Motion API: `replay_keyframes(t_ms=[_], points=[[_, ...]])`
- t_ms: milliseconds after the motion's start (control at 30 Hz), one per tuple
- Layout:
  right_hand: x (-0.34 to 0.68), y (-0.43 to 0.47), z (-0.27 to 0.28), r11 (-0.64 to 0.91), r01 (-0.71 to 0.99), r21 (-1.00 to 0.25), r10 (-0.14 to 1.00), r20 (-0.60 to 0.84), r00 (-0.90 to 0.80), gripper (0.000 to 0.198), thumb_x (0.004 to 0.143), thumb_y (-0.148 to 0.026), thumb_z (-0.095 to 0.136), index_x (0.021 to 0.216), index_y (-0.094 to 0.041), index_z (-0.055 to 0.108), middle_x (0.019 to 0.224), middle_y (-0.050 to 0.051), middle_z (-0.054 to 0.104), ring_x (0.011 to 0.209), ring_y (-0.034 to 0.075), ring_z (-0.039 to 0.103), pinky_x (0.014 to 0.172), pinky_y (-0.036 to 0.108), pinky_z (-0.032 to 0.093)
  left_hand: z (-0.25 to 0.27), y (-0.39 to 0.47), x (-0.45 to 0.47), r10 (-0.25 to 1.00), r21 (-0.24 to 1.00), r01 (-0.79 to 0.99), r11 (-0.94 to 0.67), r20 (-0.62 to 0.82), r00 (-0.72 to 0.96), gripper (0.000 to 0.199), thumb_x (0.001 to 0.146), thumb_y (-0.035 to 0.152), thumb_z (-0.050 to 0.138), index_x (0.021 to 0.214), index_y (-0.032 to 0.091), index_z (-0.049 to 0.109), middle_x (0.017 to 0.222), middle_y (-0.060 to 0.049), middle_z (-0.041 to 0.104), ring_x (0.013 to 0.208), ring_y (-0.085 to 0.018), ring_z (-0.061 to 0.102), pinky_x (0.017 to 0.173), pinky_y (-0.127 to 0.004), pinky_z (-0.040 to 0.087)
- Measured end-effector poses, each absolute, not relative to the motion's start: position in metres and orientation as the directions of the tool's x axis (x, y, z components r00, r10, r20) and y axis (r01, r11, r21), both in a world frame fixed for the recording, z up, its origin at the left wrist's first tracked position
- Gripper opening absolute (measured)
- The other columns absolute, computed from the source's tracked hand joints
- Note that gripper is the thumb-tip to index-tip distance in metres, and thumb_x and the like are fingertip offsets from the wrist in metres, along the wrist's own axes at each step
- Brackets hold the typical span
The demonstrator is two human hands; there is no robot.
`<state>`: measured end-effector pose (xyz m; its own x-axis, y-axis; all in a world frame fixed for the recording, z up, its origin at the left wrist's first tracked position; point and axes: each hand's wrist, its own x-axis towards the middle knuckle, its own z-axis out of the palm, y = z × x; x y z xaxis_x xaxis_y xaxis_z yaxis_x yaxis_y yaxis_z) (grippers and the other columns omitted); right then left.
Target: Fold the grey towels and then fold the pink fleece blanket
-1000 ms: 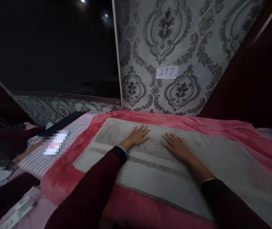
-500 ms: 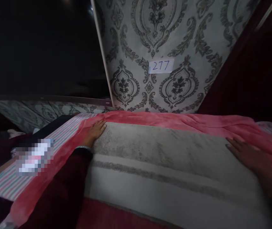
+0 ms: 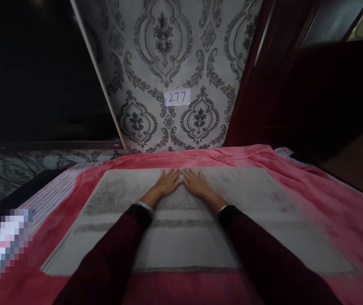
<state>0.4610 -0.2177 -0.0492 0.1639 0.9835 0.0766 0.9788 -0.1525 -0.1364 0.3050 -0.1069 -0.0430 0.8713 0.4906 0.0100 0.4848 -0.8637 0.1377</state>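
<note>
Both hands flat, fingers spread: left hand (image 3: 166, 183) & right hand (image 3: 196, 183) touching at the far middle of the grey towel (image 3: 258, 199). Towel lies smooth on the pink blanket (image 3: 334, 212), no folds yet.

the bed (image 3: 353, 199) runs up to a patterned wall at its far edge. a pink blanket (image 3: 232, 157) covers most of it, from the far edge to the near edge, with soft folds along the far side. toward the left edge a striped sheet (image 3: 52, 195) shows from under the blanket. a grey towel (image 3: 264, 199) lies flat and spread out on the blanket, in the middle of the bed, its long sides parallel to the far edge; a darker band crosses it lengthwise. a dark flat thing (image 3: 25, 192) lies at the far left corner, too dim to tell what it is.
</note>
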Motion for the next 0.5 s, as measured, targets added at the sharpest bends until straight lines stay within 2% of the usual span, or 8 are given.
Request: replay_keyframes(t_ms=[133, 200, 267, 333, 400, 500], points=[[0.49, -0.219, -0.061, -0.142, 0.982, -0.128, 0.988, 0.047, 0.149, 0.06, 0.109, -0.045, 0.03, 0.165, -0.026, 0.034, 0.171, 0.007, 0.027, 0.158, 0.027, 0.023, 0.127, 0.054, 0.019, -0.045, -0.102, 0.299, 0.529, 0.103, 0.527, -0.843, -0.017, 0.849, 0.064, 0.105, 0.049, 0.031, 0.164, 0.025, 0.033, 0.173, -0.009, 0.026, 0.161, -0.029, 0.019, 0.129, -0.059, 0.011], [0.534, -0.241, -0.06, -0.256, 0.962, -0.09, 0.966, 0.0, 0.257, 0.059, 0.109, -0.048, 0.031, 0.165, -0.03, 0.033, 0.172, 0.004, 0.024, 0.159, 0.026, 0.021, 0.128, 0.052, 0.02, -0.042, -0.076, 0.265, 0.597, 0.087, 0.599, -0.796, -0.048, 0.801, 0.064, 0.105, 0.048, 0.031, 0.165, 0.025, 0.032, 0.174, -0.008, 0.023, 0.161, -0.029, 0.019, 0.129, -0.057, 0.011], [0.584, -0.273, -0.057, -0.429, 0.902, -0.052, 0.903, -0.055, 0.426, 0.059, 0.109, -0.048, 0.03, 0.166, -0.033, 0.03, 0.173, 0.0, 0.021, 0.16, 0.024, 0.017, 0.128, 0.05, 0.019, -0.039, -0.044, 0.215, 0.701, 0.054, 0.702, -0.71, -0.043, 0.712, 0.064, 0.105, 0.047, 0.03, 0.165, 0.025, 0.032, 0.173, -0.007, 0.027, 0.161, -0.029, 0.021, 0.129, -0.055, 0.013], [0.629, -0.311, -0.053, -0.552, 0.833, -0.032, 0.833, -0.063, 0.55, 0.059, 0.11, -0.043, 0.026, 0.167, -0.028, 0.028, 0.174, 0.005, 0.019, 0.16, 0.027, 0.017, 0.127, 0.055, 0.019, -0.037, -0.016, 0.16, 0.809, 0.026, 0.809, -0.587, -0.009, 0.588, 0.063, 0.104, 0.046, 0.026, 0.164, 0.027, 0.033, 0.173, -0.003, 0.027, 0.161, -0.028, 0.019, 0.128, -0.054, 0.014], [0.663, -0.347, -0.048, -0.658, 0.752, -0.023, 0.752, -0.061, 0.656, 0.06, 0.11, -0.041, 0.023, 0.167, -0.025, 0.028, 0.173, 0.01, 0.021, 0.159, 0.031, 0.02, 0.125, 0.059, 0.023, -0.034, 0.003, 0.112, 0.862, 0.024, 0.861, -0.507, 0.025, 0.507, 0.064, 0.105, 0.042, 0.017, 0.165, 0.023, 0.028, 0.174, -0.005, 0.022, 0.162, -0.029, 0.015, 0.126, -0.059, 0.019], [0.684, -0.379, -0.038, -0.743, 0.668, -0.021, 0.668, -0.063, 0.741, 0.058, 0.109, -0.039, 0.025, 0.165, -0.023, 0.035, 0.17, 0.012, 0.03, 0.156, 0.033, 0.029, 0.121, 0.06, 0.031, -0.022, 0.009, 0.077, 0.928, 0.013, 0.93, -0.368, 0.066, 0.366, 0.067, 0.104, 0.048, 0.02, 0.163, 0.02, 0.035, 0.171, -0.013, 0.032, 0.157, -0.038, 0.029, 0.121, -0.069, 0.025]])
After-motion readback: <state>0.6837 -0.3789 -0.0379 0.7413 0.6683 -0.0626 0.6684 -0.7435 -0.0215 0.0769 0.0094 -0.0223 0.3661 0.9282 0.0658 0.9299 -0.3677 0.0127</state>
